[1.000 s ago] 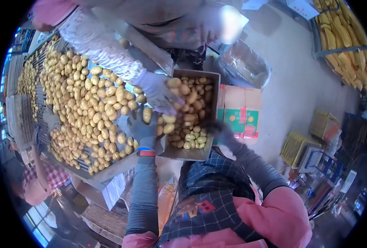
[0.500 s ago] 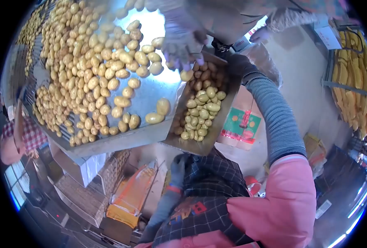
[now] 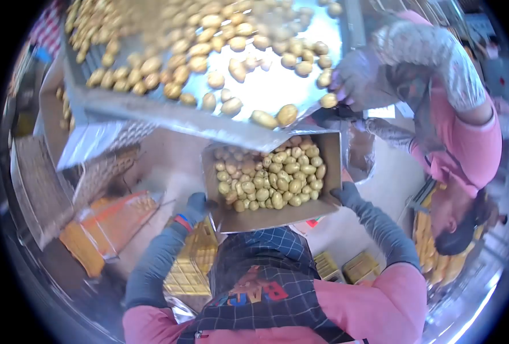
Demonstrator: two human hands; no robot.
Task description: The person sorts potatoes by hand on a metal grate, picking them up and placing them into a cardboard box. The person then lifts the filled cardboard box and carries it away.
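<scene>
A co-worker in a pink top leans in from the right, their gloved hand resting on the metal sorting table, touching a loose potato at its lower edge. More loose potatoes lie scattered across that table, thickest toward its far side, with 2 near the lip. Below it, on the left, an orange bag lies on the floor, and yellow crates stand just beside it, with more yellow crates lower right.
</scene>
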